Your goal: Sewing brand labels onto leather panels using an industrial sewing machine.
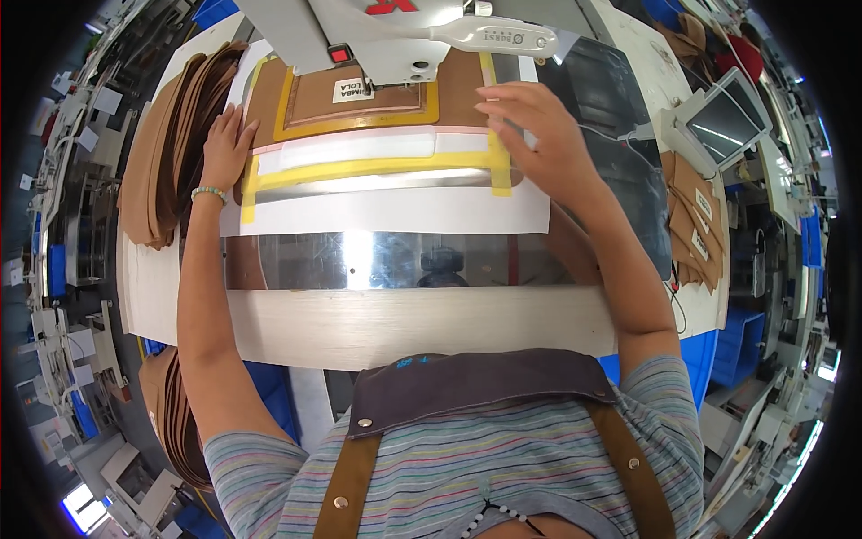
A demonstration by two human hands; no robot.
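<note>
A flat sewing template (386, 153) with yellow tape edges and a white strip lies on the machine table, holding a brown leather piece (359, 99) with a small white label. My left hand (224, 144) rests flat on the template's left edge, fingers spread. On the right, the spread fingers of my right hand (539, 126) press down on the template's right part, near the yellow tape. Neither hand grips anything. The white sewing machine head (395, 36) hangs over the far end of the template.
A fanned stack of brown leather pieces (166, 135) lies left of the template. More labelled brown pieces (696, 225) sit at the right, beside a small tilted screen (723, 117). A shiny metal plate (386, 260) and the pale table edge (404, 323) lie near my body.
</note>
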